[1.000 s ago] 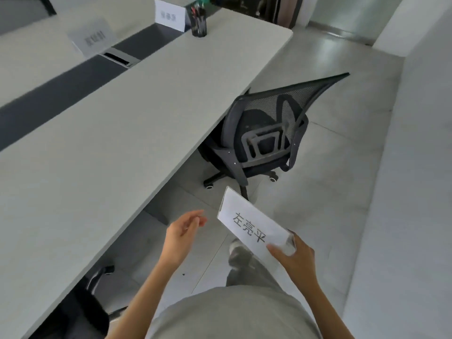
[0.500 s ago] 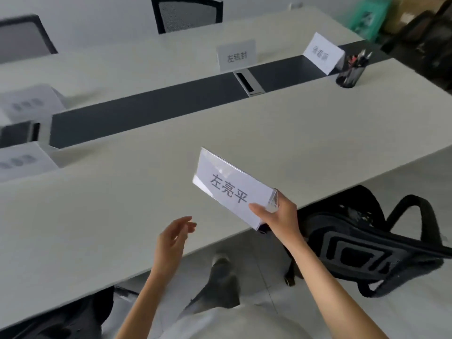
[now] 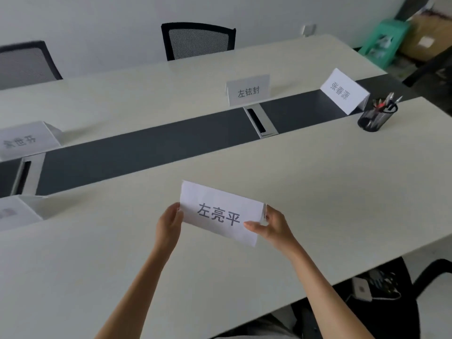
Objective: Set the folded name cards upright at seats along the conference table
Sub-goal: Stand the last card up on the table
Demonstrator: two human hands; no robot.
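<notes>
Head view, desk: pale desk (image 3: 318, 192) with a dark centre strip (image 3: 137, 152), white wall behind.
Held card: name card (image 3: 220, 214) above the desk's near half, left hand (image 3: 168, 225) and right hand (image 3: 274, 225) pinching its ends.
Around: standing cards (image 3: 248, 90) (image 3: 343, 91), pen cup (image 3: 375, 117), mesh chair (image 3: 198, 40).

Office meeting room, long pale tabletop (image 3: 318, 172) with dark centre strip (image 3: 146, 148), mesh chairs (image 3: 198, 41) along it, upright name cards (image 3: 248, 90), pen cup (image 3: 375, 118)
</notes>
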